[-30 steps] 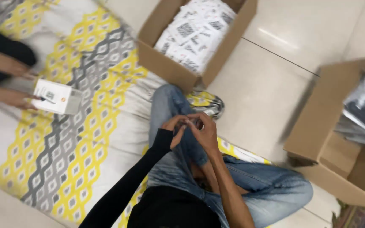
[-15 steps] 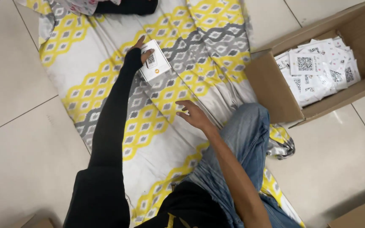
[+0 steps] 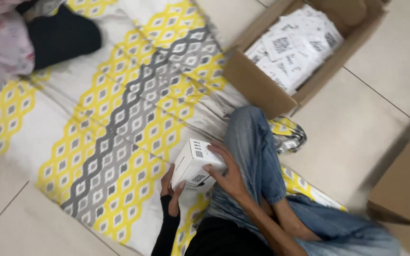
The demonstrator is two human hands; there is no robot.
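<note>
Head view: the person sits on a yellow, grey and white patterned sheet (image 3: 119,118) spread on the tiled floor (image 3: 357,137). A small white box (image 3: 193,163) sits in front of the bent knee, held between both hands. The left hand (image 3: 172,182) cups it from below, its grip closed on the lower corner; the right hand (image 3: 224,173) wraps the top edge. An open cardboard carton (image 3: 257,85) of white packets (image 3: 295,47) lies beyond. The hold looks light, so the box could tip onto the sheet

Even, bright indoor light, soft shadows beside the boxes (slight motion blur throughout, edges softest).
</note>
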